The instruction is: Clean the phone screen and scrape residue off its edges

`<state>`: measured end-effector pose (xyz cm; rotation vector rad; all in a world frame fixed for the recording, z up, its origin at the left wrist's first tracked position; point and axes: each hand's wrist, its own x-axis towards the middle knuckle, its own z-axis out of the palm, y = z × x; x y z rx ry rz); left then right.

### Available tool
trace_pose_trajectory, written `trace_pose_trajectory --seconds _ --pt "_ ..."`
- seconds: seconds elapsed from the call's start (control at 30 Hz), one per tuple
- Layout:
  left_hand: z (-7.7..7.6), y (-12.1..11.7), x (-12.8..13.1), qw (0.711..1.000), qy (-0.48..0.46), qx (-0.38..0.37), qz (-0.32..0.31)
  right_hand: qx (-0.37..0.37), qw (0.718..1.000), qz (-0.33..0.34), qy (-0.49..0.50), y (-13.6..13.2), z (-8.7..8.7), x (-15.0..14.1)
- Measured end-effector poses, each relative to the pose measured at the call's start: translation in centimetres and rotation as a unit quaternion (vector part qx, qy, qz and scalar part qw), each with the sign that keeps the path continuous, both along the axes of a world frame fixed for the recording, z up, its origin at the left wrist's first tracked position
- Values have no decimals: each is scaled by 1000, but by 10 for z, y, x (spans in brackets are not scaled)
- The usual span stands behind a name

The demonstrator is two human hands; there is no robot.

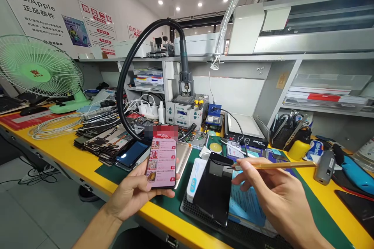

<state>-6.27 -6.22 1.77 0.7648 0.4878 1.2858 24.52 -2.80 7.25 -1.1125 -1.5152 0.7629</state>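
My left hand is closed around a smartphone. Its lit screen faces me, showing a pink and red shopping list. In my right hand I pinch slim gold-coloured tweezers, held nearly level, their dark tips pointing left. Just below those tips lies a black phone screen, its glass dark, tilted on a white box. I cannot tell whether the tips touch it. Partly under my right hand is a blue printed packet. A gold-coloured phone back lies behind the held phone.
A grey soldering and hot-air station stands at the back, its black hose arching over the bench. Stacked phone parts, cables and a green fan occupy the left. A grey lighter-like device and yellow bottle stand right.
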Motion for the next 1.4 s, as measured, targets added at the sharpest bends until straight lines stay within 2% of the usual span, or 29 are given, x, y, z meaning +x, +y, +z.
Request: trace_pose_trajectory --seconds 0.23,0.5,0.8,1.03,1.2,1.3,1.4 --pt "7 -1 0 999 -6 -37 26 -34 999 -15 7 -9 11 -6" --pt "15 -1 10 992 47 -75 86 -33 999 -15 1 -10 13 -6" --pt "16 -1 15 989 63 -81 111 -11 1000 -12 -3 -9 15 -4" --pt "16 -6 12 992 35 -65 100 -1 1000 -17 7 -8 15 -3" --pt "14 -30 3 995 15 -59 85 3 999 -20 25 -7 15 -3" --pt "13 -59 -14 996 22 -49 72 9 1000 -11 27 -6 13 -3" --pt "17 -90 -36 991 80 -55 88 10 999 -4 33 -6 11 -3"
